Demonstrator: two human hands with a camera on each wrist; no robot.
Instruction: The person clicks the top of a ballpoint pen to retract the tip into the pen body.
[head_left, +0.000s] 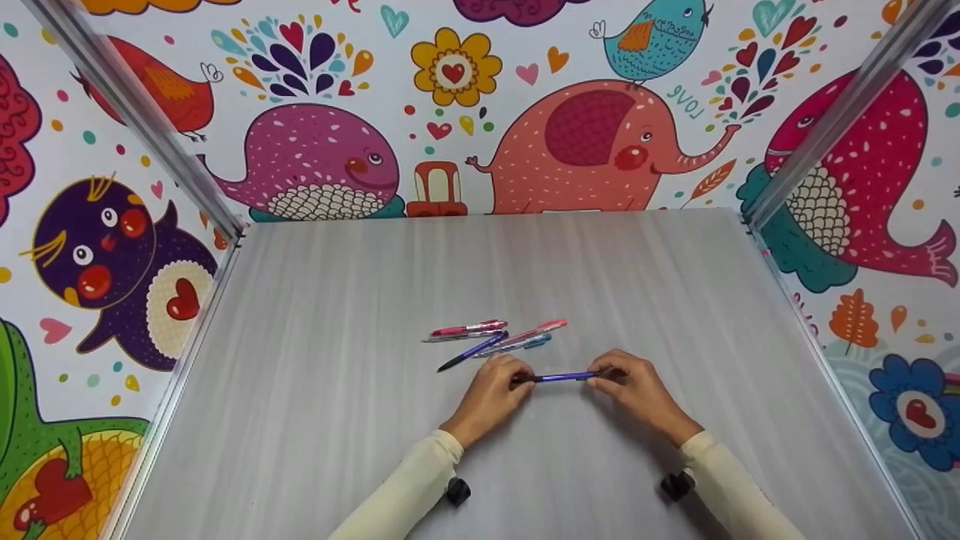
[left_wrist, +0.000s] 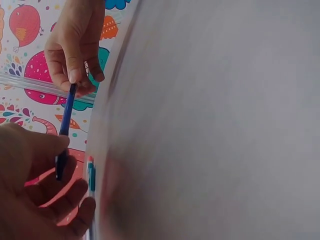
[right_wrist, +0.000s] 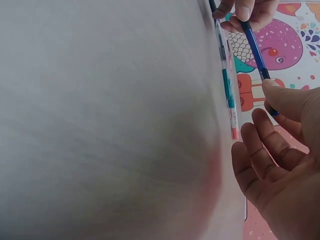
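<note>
Between both hands a blue pen (head_left: pixel 564 377) is held level, close over the table. My left hand (head_left: pixel 491 397) pinches its dark end between thumb and finger, while my right hand (head_left: pixel 641 390) pinches the opposite end. In the left wrist view the blue pen (left_wrist: pixel 66 117) spans the two hands, and the other fingers of the left hand (left_wrist: pixel 37 185) are spread loosely. The right wrist view shows the pen's shaft (right_wrist: pixel 256 50) running to the thumb of the right hand (right_wrist: pixel 280 160).
Just beyond the left hand lies a loose pile of several pens: a red pen (head_left: pixel 459 329), a second blue pen (head_left: pixel 472 352), a teal-ended pen (head_left: pixel 536 342) and a coral-ended pen (head_left: pixel 553 324). Printed walls with metal posts (head_left: pixel 832 120) border the grey wood-grain table (head_left: pixel 337 300).
</note>
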